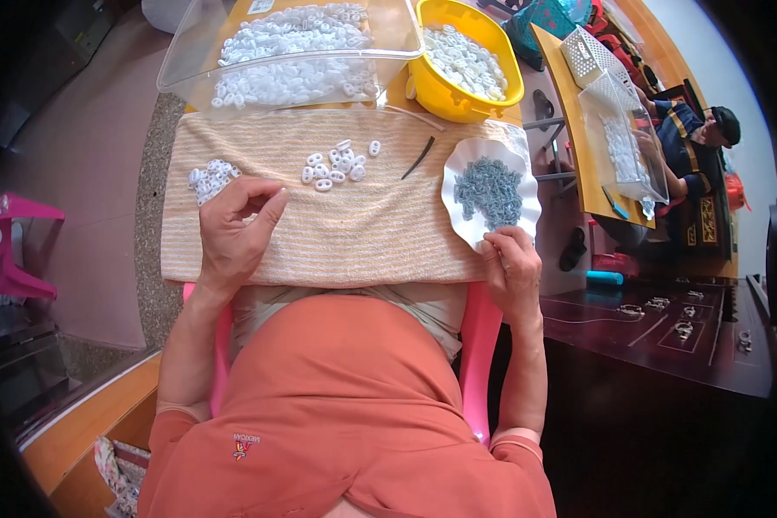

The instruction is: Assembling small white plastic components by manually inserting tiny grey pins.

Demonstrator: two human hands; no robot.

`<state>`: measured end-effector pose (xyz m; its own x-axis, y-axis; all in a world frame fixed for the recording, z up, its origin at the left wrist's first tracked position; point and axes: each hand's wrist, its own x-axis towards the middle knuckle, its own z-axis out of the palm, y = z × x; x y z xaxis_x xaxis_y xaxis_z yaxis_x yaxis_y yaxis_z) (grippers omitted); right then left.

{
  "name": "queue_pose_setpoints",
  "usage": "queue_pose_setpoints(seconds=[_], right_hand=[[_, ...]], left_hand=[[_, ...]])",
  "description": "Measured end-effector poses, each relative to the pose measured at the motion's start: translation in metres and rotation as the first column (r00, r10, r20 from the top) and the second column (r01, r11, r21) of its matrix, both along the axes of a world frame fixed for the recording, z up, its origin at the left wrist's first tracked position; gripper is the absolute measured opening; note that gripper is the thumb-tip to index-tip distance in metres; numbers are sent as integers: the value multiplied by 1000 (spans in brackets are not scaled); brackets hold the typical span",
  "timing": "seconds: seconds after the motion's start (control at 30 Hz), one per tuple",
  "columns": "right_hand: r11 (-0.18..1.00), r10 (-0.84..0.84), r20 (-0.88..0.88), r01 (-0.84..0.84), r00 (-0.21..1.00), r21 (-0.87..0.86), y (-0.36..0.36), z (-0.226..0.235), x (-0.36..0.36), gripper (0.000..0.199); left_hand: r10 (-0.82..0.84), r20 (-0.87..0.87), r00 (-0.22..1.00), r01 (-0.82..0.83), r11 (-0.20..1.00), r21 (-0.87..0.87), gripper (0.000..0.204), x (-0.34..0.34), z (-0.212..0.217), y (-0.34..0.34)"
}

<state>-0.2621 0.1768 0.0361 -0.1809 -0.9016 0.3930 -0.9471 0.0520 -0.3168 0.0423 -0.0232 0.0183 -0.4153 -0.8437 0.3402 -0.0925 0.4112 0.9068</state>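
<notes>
My left hand point(233, 231) is curled with thumb and forefinger nearly together, over the towel's left part. A small whitish bit shows inside its fingers, too hidden to name. Just beyond it lies a pile of small white plastic pieces point(211, 179). At the near rim of a white wavy-edged plate point(454, 216), my right hand point(516, 269) has its thumb and fingers pressed together; what they pinch is hidden. Tiny grey-blue pieces point(489, 192), perhaps springs, are heaped on that plate. Between the hands, farther off, sit several white oval two-holed pieces point(335, 166).
A striped towel point(345, 246) covers the near table. Behind it stand a clear bin point(397, 43) of white pieces and a yellow basin point(509, 82). A thin black strip point(418, 158) lies near the plate. Another person point(691, 147) sits at a table far right. A pink stool point(13, 250) stands left.
</notes>
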Motion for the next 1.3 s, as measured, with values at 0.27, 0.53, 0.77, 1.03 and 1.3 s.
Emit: queue_pose_setpoints(seconds=[0.27, 0.53, 0.77, 1.03, 1.3], right_hand=[[997, -78, 301, 77, 950, 14, -4, -2, -6, 13], [991, -73, 331, 105, 941, -80, -6, -10, -16, 8], [999, -6, 190, 14, 982, -39, -6, -4, -17, 8], [992, -10, 276, 44, 961, -117, -8, -14, -22, 9], [994, -39, 312, 69, 949, -86, -9, -16, -17, 6]], left_hand=[[-39, -120, 992, 64, 975, 213, 9, -1, -2, 1], [-135, -216, 967, 205, 916, 344, 10, -9, -10, 7], [-193, -240, 951, 290, 825, 485, 12, -17, -9, 16], [-240, -251, 938, 342, 755, 559, 12, -23, -4, 20], [-251, -330, 910, 411, 657, 632, 11, -31, -1, 20]])
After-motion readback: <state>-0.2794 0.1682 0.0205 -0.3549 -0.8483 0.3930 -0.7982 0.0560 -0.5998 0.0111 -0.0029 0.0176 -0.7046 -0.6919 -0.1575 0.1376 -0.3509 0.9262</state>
